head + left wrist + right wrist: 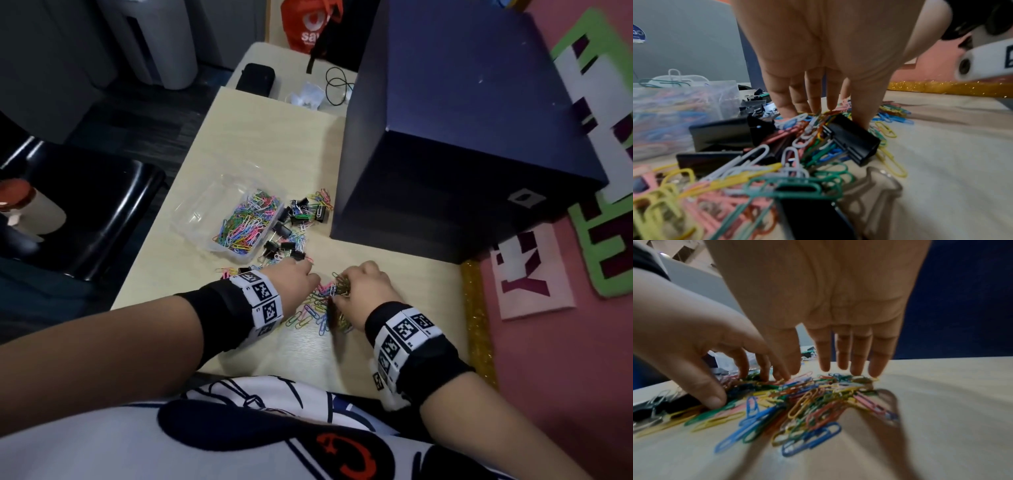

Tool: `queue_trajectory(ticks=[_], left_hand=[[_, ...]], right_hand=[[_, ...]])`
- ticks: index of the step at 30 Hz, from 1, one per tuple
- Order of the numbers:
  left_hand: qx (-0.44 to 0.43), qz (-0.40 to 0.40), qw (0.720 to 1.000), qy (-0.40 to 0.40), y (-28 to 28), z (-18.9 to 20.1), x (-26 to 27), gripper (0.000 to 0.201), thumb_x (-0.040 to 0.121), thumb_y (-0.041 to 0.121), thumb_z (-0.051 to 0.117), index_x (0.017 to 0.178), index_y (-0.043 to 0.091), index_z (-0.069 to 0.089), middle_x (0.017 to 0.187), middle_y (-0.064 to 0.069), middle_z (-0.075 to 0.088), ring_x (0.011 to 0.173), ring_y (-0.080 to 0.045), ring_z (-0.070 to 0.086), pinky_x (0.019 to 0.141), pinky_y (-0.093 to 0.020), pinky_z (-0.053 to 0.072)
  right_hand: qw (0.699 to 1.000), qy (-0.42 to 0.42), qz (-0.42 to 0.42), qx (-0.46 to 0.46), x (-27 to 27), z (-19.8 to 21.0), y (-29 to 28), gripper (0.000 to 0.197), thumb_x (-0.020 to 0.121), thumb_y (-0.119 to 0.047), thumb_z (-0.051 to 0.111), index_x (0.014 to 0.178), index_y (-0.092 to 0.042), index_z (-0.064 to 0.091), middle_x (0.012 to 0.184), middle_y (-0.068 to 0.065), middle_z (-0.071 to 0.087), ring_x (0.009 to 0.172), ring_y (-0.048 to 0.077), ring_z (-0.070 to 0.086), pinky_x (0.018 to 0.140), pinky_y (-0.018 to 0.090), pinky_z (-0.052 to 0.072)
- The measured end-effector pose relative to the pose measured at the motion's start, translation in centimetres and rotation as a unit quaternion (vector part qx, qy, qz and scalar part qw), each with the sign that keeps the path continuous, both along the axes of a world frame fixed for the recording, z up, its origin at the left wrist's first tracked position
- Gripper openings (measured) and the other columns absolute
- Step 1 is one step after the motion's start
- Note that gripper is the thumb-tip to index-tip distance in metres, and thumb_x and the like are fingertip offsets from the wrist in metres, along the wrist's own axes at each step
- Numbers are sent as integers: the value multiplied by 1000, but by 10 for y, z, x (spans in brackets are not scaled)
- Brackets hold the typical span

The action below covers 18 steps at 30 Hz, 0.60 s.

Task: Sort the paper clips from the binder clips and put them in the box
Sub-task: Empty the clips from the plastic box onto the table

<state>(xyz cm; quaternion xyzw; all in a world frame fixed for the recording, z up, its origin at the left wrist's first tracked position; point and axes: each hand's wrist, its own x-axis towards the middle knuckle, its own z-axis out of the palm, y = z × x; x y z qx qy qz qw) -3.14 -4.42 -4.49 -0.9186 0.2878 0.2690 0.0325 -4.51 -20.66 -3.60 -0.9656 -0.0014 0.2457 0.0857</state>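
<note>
A loose heap of coloured paper clips (322, 305) lies on the wooden table (394, 353) between my two hands. My left hand (313, 275) rests on its left side, fingers spread and thumb pressing down on the clips (715, 400). My right hand (342, 286) stands over the right side, its straight fingertips (857, 369) touching the top of the heap. Neither hand plainly grips anything. Black binder clips (291, 222) lie mixed with more paper clips just beyond, one (851, 139) close by my left thumb. A clear plastic box (205, 212) holding several paper clips sits to the left.
A big dark blue box (462, 120) fills the table's right half, close behind the right hand. A black case (256, 77) and a cable (337, 85) lie at the far end. A black chair (85, 212) stands left; a gold glitter strip (478, 325) edges the pink wall.
</note>
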Motion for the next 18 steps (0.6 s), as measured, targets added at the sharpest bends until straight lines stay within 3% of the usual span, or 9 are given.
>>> queue_trajectory(ticks=[2,5,7,11,15,18], left_hand=[[-3,1,1000,-13,-2,0,2,46,86,5,57,129,10,43,125,-14,44,112,-32,48,91,-39,47],[-8,11,1000,-7,-5,-1,6,42,86,0,53,127,8,45,119,-14,48,108,-33,52,86,-40,49],[-15,14,1000,0,-5,0,9,41,86,1,54,125,8,46,117,-14,49,106,-33,55,84,-39,49],[-45,17,999,2,-1,2,15,34,84,-1,53,117,7,54,112,-13,52,102,-32,58,84,-39,50],[-111,50,992,-19,6,-3,19,25,86,2,54,107,11,61,108,-11,57,102,-29,58,87,-39,49],[-163,95,982,-28,11,-4,19,19,90,12,55,107,15,64,109,-8,59,104,-26,57,89,-36,47]], right_hand=[[998,42,-42,-30,-3,4,-3,74,74,-49,73,132,-21,36,129,7,33,119,29,43,95,38,43],[994,92,-47,-33,-10,0,1,93,65,-46,81,137,-28,25,129,8,24,115,31,45,91,38,46],[997,72,-34,0,-11,-6,5,85,70,-39,78,137,-31,27,128,8,24,115,31,45,96,39,46],[999,23,-30,36,-8,-9,14,39,86,-17,57,123,-22,46,121,9,32,103,34,53,93,40,49],[998,2,-24,50,-4,-10,14,34,87,-5,42,117,-18,54,115,11,39,99,35,56,93,36,47],[999,-7,-31,38,3,-7,10,32,87,-6,47,116,-17,56,115,10,44,103,32,57,91,30,43]])
